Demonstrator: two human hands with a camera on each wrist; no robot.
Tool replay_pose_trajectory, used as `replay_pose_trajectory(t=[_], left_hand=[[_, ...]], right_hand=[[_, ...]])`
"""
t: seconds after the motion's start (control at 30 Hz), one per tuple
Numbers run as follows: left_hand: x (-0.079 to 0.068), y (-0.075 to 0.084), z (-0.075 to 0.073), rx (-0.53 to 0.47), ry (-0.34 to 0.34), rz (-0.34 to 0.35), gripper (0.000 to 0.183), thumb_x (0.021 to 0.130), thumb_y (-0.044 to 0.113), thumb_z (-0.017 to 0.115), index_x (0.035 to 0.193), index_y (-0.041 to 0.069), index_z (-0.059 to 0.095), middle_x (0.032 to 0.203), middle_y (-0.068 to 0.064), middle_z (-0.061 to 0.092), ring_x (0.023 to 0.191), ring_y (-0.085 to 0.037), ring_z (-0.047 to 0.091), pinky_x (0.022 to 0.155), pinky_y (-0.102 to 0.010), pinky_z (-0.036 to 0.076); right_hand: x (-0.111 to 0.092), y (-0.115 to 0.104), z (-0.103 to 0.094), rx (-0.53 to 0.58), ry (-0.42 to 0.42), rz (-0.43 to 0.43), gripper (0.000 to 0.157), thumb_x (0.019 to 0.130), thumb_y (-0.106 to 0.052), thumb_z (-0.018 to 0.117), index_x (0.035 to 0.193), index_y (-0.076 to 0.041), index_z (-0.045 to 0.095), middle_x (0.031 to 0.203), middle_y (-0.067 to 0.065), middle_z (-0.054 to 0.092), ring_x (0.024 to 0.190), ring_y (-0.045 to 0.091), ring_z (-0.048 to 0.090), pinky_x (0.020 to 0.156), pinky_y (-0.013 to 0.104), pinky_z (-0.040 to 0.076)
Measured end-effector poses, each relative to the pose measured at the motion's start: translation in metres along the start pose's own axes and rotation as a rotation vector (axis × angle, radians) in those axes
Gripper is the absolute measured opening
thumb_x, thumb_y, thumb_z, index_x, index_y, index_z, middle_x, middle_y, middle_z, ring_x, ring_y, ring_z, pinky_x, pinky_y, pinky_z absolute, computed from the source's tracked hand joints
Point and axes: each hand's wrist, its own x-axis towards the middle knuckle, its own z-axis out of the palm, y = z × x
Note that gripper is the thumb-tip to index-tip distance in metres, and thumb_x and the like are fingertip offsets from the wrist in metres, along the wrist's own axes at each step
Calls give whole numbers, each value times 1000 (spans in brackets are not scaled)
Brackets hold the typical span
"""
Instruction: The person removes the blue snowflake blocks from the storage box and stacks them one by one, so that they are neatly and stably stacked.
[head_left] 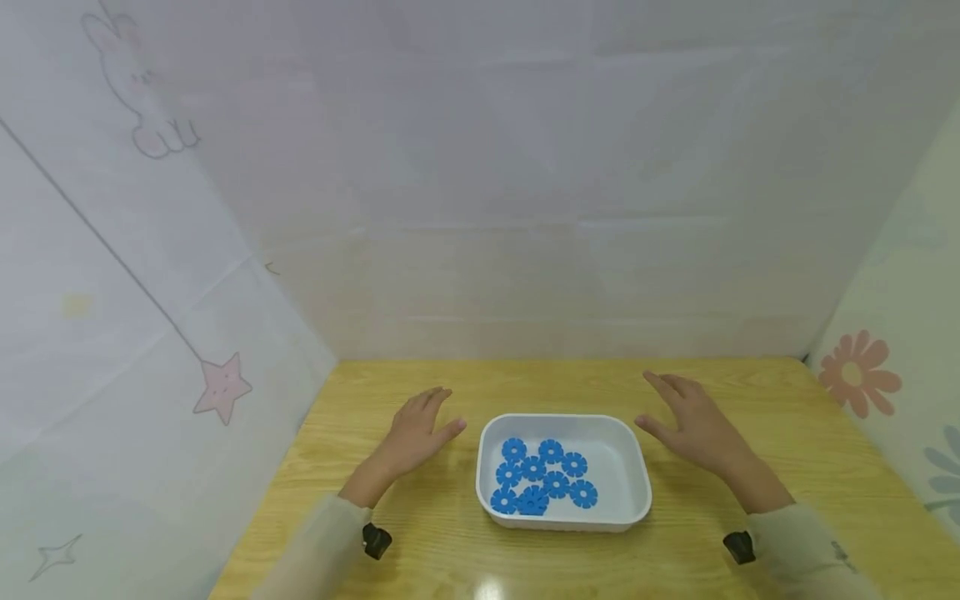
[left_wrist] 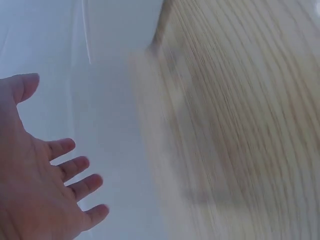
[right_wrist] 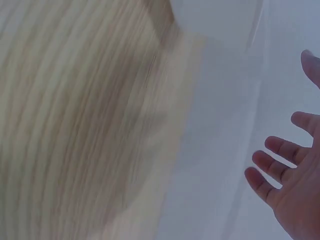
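A white rectangular tray [head_left: 622, 475] with rounded corners stands on the wooden table. Several blue flower-shaped plastic discs [head_left: 574, 464], notched round the edge and holed in the middle, lie mostly in its left half. At the front left of the tray a few of them overlap. My left hand [head_left: 414, 437] is held to the left of the tray, thumb toward it, fingers spread and holding nothing. On the other side, my right hand [head_left: 693, 429] hovers apart from the tray's right rim. Its fingers are extended too, as the right wrist view confirms with the bare palm [right_wrist: 302, 192].
The light wooden table [head_left: 420, 550] reaches back to a pale cloth wall [head_left: 525, 275]. Printed side sheets flank it, with a pink star [head_left: 222, 388] on the left and a red flower [head_left: 859, 372] on the right. Each wrist carries a small black device [head_left: 377, 541].
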Motion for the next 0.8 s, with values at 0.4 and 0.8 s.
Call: replay_pose_trajectory(t=[0.4,0.8], left_hand=[[-8,29,11,-507,-155,-186,64,95,26,70,146,-1,44,139,-28,48,97,-34,64,73,-45,61],[-13,32,21,-806,-246,-347,65,92,18,72,146,-2,40,124,-21,49,90,-36,67,75,-48,62]], right_hand=[[4,-27,21,234,27,-9,69,95,-41,70,151,-9,45,132,19,53,103,31,56,79,44,55],[5,-43,35,375,15,-6,61,93,-34,74,146,-11,53,118,12,62,89,14,58,76,25,56]])
